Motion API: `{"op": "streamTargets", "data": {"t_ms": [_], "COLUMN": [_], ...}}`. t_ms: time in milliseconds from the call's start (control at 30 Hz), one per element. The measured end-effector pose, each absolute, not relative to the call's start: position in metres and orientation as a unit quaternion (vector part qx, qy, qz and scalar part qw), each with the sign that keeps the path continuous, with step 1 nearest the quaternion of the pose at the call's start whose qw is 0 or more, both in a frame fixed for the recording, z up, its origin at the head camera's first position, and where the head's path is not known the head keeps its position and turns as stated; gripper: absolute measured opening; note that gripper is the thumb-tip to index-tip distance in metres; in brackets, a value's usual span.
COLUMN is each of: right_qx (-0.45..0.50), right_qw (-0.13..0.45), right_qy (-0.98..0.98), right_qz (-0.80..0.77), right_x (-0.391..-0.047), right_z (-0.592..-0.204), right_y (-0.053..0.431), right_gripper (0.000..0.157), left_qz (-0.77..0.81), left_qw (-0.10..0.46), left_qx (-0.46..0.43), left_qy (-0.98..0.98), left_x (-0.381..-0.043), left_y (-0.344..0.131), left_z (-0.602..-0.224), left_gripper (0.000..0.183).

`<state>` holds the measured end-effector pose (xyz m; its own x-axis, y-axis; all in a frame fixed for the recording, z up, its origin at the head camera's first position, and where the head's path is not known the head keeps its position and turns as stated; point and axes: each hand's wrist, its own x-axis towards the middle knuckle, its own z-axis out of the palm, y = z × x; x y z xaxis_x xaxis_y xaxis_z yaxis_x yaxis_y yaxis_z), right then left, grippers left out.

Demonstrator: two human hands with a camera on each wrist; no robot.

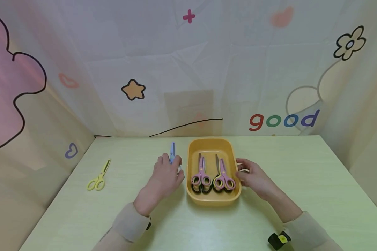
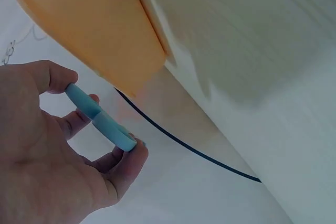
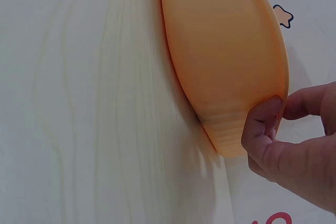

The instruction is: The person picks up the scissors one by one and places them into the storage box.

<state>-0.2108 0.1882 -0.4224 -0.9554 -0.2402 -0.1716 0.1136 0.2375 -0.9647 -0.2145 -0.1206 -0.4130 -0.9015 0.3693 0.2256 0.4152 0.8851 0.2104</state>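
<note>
Blue scissors (image 1: 172, 151) are pinched by their handle loops in my left hand (image 1: 164, 176), blades pointing away, just left of the yellow basket. The left wrist view shows the light-blue handle (image 2: 112, 131) edge-on between thumb and fingers. My right hand (image 1: 253, 176) grips the right rim of the yellow basket (image 1: 213, 202); in the right wrist view, the thumb and curled fingers are at that rim. Inside the basket lie purple-handled scissors (image 1: 201, 171) on the left and another purple pair (image 1: 222, 170) on the right, overlapping scissors with black and yellow handles.
Yellow scissors (image 1: 100, 177) lie on the pale table (image 1: 207, 228) at the left, blades pointing away. A patterned curtain (image 1: 188, 69) hangs behind the table's back edge and along both sides.
</note>
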Motion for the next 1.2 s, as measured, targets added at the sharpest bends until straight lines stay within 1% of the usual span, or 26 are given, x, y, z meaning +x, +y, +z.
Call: {"op": "streamTargets", "data": {"t_ms": [200,433,667,900,1200], "right_qx": [-0.044,-0.044,-0.045,-0.051,-0.051], "right_qw": [0.144,0.145,0.145,0.143,0.156], "right_qy": [0.772,0.77,0.769,0.767,0.764], "right_qz": [-0.618,-0.62,-0.621,-0.623,-0.623], "right_x": [-0.212,-0.211,-0.211,-0.211,-0.211], "right_z": [-0.423,-0.422,-0.423,-0.423,-0.422], "right_y": [0.188,0.188,0.189,0.189,0.191], "right_gripper": [0.058,0.058,0.058,0.057,0.056], "left_qz": [-0.125,-0.109,-0.112,-0.14,-0.04], "left_qw": [0.072,0.064,0.066,0.077,0.056], "left_qx": [-0.209,-0.215,-0.222,-0.216,-0.21], "left_qy": [-0.967,-0.968,-0.966,-0.963,-0.975], "left_x": [-0.213,-0.213,-0.211,-0.209,-0.207], "left_y": [-0.105,-0.085,-0.067,-0.05,-0.031], "left_z": [-0.408,-0.406,-0.404,-0.399,-0.402], "left_gripper": [0.024,0.025,0.033,0.026,0.032]}}
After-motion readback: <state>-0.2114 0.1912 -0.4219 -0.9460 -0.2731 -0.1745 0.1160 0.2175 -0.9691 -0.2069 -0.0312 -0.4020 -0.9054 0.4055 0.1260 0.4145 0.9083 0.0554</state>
